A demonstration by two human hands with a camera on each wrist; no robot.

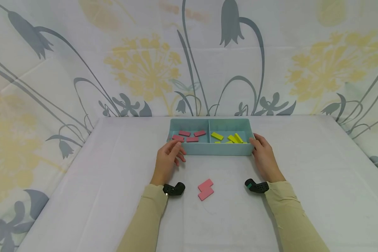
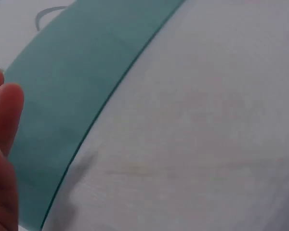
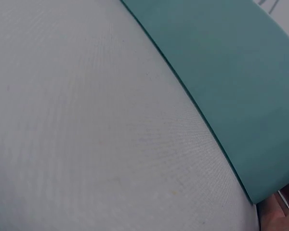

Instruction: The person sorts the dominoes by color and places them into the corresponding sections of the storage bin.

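Observation:
A pale teal two-compartment box (image 1: 220, 149) stands on the white table. Several pink blocks (image 1: 192, 139) lie in its left compartment and several yellow blocks (image 1: 217, 136) in its right one. My left hand (image 1: 167, 159) is at the box's front left corner, fingers loosely bent; the left wrist view shows fingertips (image 2: 9, 108) beside the teal wall, contact unclear. At the right end, my right hand (image 1: 264, 157) holds the box by its front corner, thumb near the rim and fingers along the side, partly hidden. Two pink blocks (image 1: 205, 194) lie between the forearms.
The white cloth-covered table (image 1: 113, 196) reaches back to a flower-patterned curtain (image 1: 201, 70) close behind the box. Black wrist cameras (image 1: 174, 189) sit on both wrists, above the beige sleeves.

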